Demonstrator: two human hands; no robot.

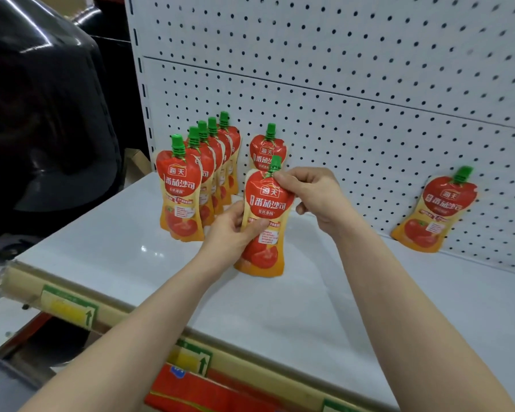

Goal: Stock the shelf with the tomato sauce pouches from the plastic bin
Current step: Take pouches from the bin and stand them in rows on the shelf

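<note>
Placing step in hand: one pouch is being stood on the shelf [125,233], and a second row looks barely begun. Left of the held pouch [263,203], a row of pouches [204,173] stands upright front to back, five green caps counted. Left hand [231,230] grips the held pouch at its waist, thumb [259,225] across the front, other fingers curled behind and mostly hidden. Held pouch is upright, label to camera, base at the shelf surface; touching or just above, cannot tell. Directly behind the held pouch, another pouch [268,150] stands against the pegboard [369,108], so this one likely goes in front of it. Right hand [312,194] pinches the held pouch's top edge just below the green cap [275,163], fingertips [280,176] closed on the film. Far right of the held pouch, a lone pouch [436,212] leans tilted on the pegboard, well apart. Plastic bin not identifiable in view. Next move, my judgement: seat the base flat, square the label, release both hands gently so it does not topple, then fetch more stock. Task looks early-to-middle: few pouches up.
</note>
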